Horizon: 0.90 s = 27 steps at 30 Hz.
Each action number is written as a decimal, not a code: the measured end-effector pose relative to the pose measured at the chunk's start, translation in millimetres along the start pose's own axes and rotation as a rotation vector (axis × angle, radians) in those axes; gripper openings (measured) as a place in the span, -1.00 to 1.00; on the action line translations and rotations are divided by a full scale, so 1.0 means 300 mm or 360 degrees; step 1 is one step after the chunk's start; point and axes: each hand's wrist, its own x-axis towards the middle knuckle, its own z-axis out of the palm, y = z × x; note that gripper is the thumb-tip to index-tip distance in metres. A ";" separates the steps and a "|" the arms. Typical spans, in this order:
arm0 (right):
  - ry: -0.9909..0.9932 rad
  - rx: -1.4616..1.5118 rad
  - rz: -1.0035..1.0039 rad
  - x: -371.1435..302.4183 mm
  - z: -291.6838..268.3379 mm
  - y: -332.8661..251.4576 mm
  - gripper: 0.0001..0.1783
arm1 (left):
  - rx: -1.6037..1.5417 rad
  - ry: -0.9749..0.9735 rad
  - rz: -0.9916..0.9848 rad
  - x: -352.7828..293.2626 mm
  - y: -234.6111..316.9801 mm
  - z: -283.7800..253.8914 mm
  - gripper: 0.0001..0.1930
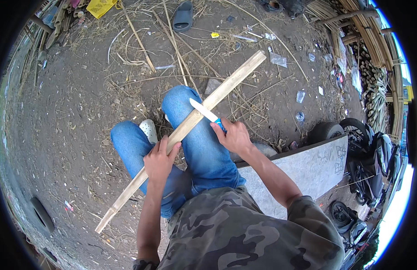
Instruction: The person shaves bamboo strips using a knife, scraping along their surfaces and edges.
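Note:
A long split bamboo strip (230, 85) slants across my thighs, its lower end to the left and its upper end out to the far right. My left hand (160, 158) is closed round the strip below its middle, the thumb on the near side. In my right hand (235, 137) is a knife (203, 109) with a pale blade and a blue handle, mostly covered by my fingers. The blade lies across the strip over my right knee and seems to touch it; whether it cuts in, I cannot tell.
Beside my right hip stands a pale board bench (294, 173), with parked motorcycles (370, 157) beyond it. Thin bamboo sticks (138, 38), shavings, plastic scraps and a dark slipper (183, 17) lie on the dirt ground. Stacked bamboo poles (375, 40) rise at the far right.

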 end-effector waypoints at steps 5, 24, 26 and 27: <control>0.0029 -0.0129 -0.0280 0.049 -0.007 0.055 -0.50 | 0.0007 0.0005 -0.0012 0.003 0.000 0.008 -0.55; -0.0102 -0.0057 -0.0070 0.044 -0.093 0.021 -0.47 | -0.0011 0.0012 0.0003 0.006 0.011 0.010 -0.54; -0.0128 -0.0144 -0.0121 0.068 -0.109 0.050 -0.45 | 0.0012 0.0009 -0.0007 0.002 0.000 0.012 -0.54; -0.0162 -0.0228 -0.0187 0.085 -0.122 0.062 -0.42 | 0.0020 0.0030 -0.0001 -0.001 -0.007 0.014 -0.54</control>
